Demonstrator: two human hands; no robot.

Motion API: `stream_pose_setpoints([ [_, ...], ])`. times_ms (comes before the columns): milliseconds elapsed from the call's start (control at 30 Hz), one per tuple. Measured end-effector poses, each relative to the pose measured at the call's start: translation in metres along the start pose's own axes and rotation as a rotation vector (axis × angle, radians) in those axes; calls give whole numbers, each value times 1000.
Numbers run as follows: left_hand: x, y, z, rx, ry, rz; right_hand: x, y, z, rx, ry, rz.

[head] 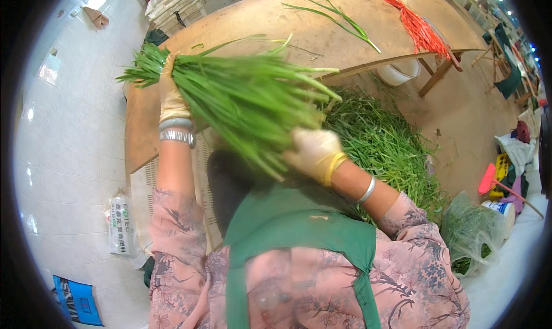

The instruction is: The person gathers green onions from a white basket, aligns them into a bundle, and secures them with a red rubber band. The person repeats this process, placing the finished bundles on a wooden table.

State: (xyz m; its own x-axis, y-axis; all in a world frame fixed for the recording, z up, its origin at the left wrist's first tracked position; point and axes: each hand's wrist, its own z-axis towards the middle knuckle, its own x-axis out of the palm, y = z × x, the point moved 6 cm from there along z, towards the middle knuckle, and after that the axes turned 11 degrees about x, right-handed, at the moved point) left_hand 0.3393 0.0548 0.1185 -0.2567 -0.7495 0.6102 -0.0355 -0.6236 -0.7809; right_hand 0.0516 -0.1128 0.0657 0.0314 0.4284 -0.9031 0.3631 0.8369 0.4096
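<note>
My gloved left hand (169, 87) is closed around a thick bunch of long flat green leaves (241, 87), which look like garlic chives. It grips them near their leafy end, above the wooden table's left part. The pale stem ends fan out to the right, blurred by motion. My gloved right hand (314, 152) is at the bunch's lower edge, in front of my green apron (297, 204). That hand is blurred, and its fingers are partly hidden, so its hold on the leaves is unclear. A few loose stalks (351, 22) lie on the table.
The wooden table (241, 18) curves across the front, bearing a bundle of red strips (416, 27). A large heap of green leaves (375, 135) lies to my right, near a clear plastic bag (470, 234). A white bucket (399, 72) stands beneath the table.
</note>
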Motion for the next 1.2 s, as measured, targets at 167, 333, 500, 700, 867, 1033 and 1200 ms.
stream_pose_setpoints([
  [167, 3, -32, 0, 111, 59, -172, 30, -3, -50, -258, 277, 29],
  [333, 11, -74, -13, 103, 340, -410, -23, -123, -37, 78, -84, 255],
  [500, 13, -90, -29, 153, 345, -419, -36, -181, -27, 201, -34, 890],
  [700, 3, -114, -49, 55, 376, -670, 24, -292, -52, 445, 19, 489],
  [867, 13, -135, -71, 85, 624, -627, 26, -288, -75, 632, 547, -656],
  [1033, 39, -141, -95, 112, 703, -650, -84, -42, -48, -497, -319, 234],
  [1200, 55, -160, -120, 193, 728, -668, -50, 79, -16, -763, -193, 367],
])
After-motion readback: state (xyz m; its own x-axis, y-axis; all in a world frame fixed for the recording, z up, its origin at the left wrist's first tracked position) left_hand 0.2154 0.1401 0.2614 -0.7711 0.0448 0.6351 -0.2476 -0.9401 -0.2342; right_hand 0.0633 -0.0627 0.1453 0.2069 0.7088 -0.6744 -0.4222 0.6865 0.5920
